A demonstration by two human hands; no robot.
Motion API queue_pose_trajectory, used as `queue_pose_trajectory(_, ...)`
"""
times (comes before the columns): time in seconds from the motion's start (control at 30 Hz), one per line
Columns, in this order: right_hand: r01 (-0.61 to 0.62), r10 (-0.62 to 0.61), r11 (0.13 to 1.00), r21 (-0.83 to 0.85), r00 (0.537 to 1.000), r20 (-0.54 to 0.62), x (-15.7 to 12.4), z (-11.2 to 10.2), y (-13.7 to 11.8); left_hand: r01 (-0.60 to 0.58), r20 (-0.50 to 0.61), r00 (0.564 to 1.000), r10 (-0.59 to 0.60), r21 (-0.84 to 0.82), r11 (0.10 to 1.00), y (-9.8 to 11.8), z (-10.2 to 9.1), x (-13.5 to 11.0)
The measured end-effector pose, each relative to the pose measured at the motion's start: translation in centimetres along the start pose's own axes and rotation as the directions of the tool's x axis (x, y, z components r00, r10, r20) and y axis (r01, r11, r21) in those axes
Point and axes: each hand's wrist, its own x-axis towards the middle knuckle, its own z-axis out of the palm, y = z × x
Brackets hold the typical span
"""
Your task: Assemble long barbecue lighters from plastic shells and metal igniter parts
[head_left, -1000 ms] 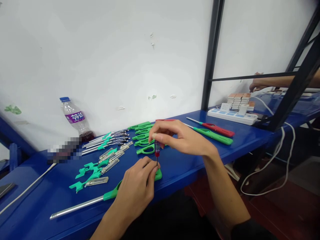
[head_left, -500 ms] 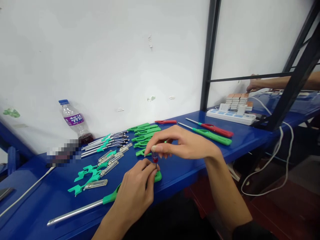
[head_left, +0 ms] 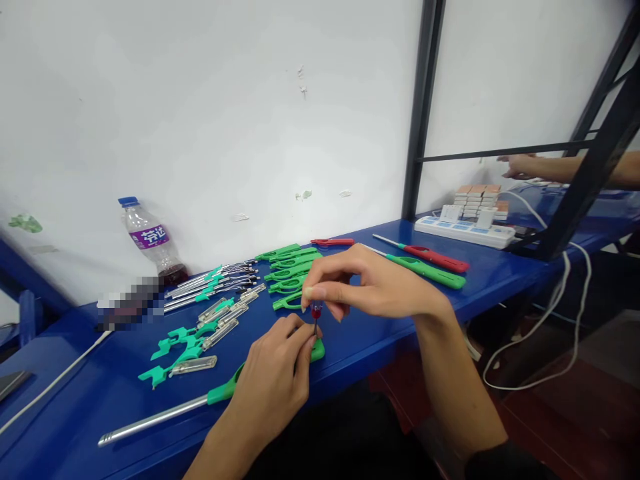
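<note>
A green long-nosed lighter (head_left: 220, 393) with a silver tube lies across the table's front edge, the tube pointing left. My left hand (head_left: 277, 367) is closed round its handle and hides the middle of it. Above the handle's right end, my right hand (head_left: 360, 283) pinches a small screwdriver (head_left: 317, 312) with a red collar. The screwdriver stands nearly upright, its shaft going down beside my left fingertips; its tip is hidden. Behind my hands lie several green handle shells (head_left: 293, 267). Clear fuel tanks (head_left: 220, 333) and teal trigger pieces (head_left: 183, 353) are spread to the left.
Metal tubes with wires (head_left: 210, 287) lie near a leaning drink bottle (head_left: 153, 237). A red shell (head_left: 332, 242), a red lighter (head_left: 435, 258) and a green lighter (head_left: 427, 272) sit farther back. At right are a power strip (head_left: 463, 232), a black frame post (head_left: 423, 113) and another person's arm (head_left: 545, 167).
My right fingers and the screwdriver have shifted slightly right, with the screwdriver more upright. My left hand keeps its hold on the lighter. The other person's hand has lifted a little.
</note>
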Motion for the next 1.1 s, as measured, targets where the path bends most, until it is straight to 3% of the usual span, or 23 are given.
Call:
queue_pose_trajectory(0.27, -0.136, 0.145, 0.977, 0.165, 0.988, -0.045, 0.4, 0.8, 1.0, 0.0, 0.003, 1.0, 0.0, 0.06, 0.998, -0.3, 0.3, 0.0)
queue_pose_trajectory(0.4, -0.113, 0.128, 0.983, 0.144, 0.987, -0.098, 0.5, 0.9, 0.9, -0.006, -0.008, 1.0, 0.006, 0.067, 0.998, -0.4, 0.4, 0.0)
queue_pose_trajectory(0.63, -0.069, 0.021, 0.954, 0.291, 0.986, 0.166, 0.8, -0.4, 2.2, -0.023, -0.027, 0.999, 0.024, 0.03, 0.999, 0.0, 0.1, 0.0)
queue_pose_trajectory(0.77, -0.088, 0.062, 0.935, 0.344, 0.994, 0.087, 1.1, -0.5, 2.9, -0.016, -0.013, 1.0, 0.017, 0.036, 0.999, 0.0, 0.1, 0.1)
queue_pose_trajectory(0.9, -0.122, 0.122, 0.947, 0.298, 0.992, 0.018, 0.8, 0.0, 1.7, -0.03, -0.035, 0.999, 0.031, 0.051, 0.998, -0.2, 0.2, 0.1)
queue_pose_trajectory(1.1, -0.12, 0.114, 0.958, 0.262, 0.993, 0.039, 0.9, 0.3, 1.1, -0.03, -0.044, 0.999, 0.032, 0.06, 0.998, -0.4, 0.3, 0.1)
